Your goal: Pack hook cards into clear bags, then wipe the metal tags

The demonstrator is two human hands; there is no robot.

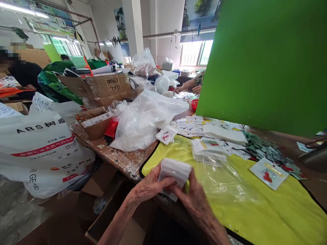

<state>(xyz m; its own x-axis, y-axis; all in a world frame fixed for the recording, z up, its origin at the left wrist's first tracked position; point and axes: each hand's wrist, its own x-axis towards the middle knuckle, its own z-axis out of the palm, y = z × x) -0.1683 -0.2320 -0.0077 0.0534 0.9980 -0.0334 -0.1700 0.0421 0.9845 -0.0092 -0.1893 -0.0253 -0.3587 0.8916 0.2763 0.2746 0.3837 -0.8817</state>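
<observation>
Between my two hands is a stack of white packets, held over the front edge of the yellow cloth. My left hand grips the stack's left side, thumb across its face. My right hand clasps the right side, its thumb near the lower part. To the right of the stack, a pile of filled clear packets lies on the cloth beside an empty-looking clear plastic bag. A single packet with a red piece lies farther right.
A large clear bag and an open carton sit at the left of the table. Loose cards and dark green pieces lie behind the cloth. A green panel stands behind. Another person's hands are across the table.
</observation>
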